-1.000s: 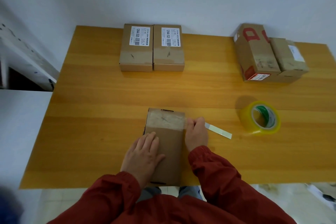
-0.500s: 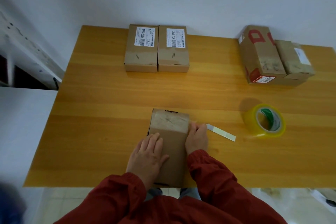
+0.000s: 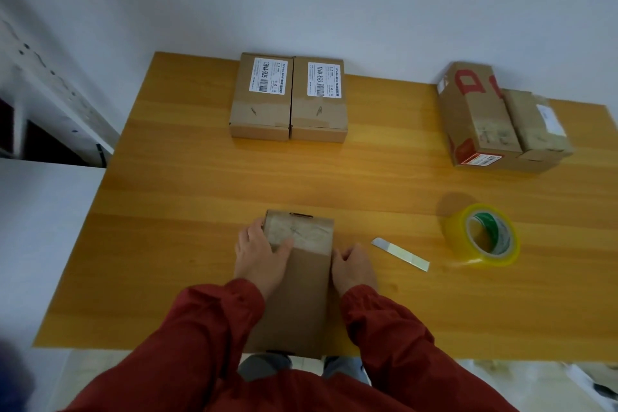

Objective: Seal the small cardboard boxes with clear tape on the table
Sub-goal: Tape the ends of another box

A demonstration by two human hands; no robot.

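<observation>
Cardboard box (image 3: 301,284) sits between both hands; left hand (image 3: 259,254) grips its taped far corner, thumb on top; right hand (image 3: 354,269) presses its right side.

The left hand (image 3: 259,256) has moved forward to grip the box (image 3: 301,294) at its taped end, while the right hand (image 3: 354,266) slid back along its side.
</observation>
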